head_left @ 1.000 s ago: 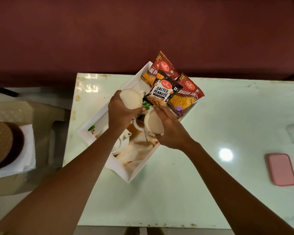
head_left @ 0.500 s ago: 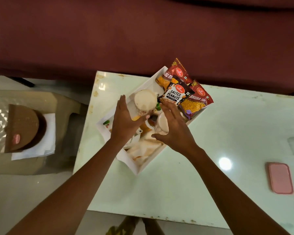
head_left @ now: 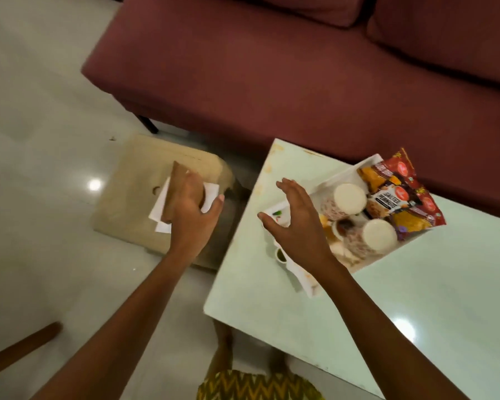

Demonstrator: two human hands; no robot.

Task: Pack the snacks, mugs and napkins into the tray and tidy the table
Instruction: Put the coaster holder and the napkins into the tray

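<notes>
Left arm: stretching from 7 o'clock up toward 11 o'clock, nearly straight.
Left hand [head_left: 189, 207]: lying palm down, fingers curling down at the tips, thumb [head_left: 216, 204] sticking out toward 2 o'clock.
Right arm: reaching from 5 o'clock up toward 11 o'clock, forearm bare.
Right hand [head_left: 296, 223]: hovering with palm facing left, fingers spreading and slightly bending, gripping nothing.
Legs: partly showing at 6 o'clock.

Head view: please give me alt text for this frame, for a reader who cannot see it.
The left hand closes on a brown holder with white napkins on a beige stool beside the table, while the right hand hovers open above the white tray holding two mugs and snack packets.
</notes>
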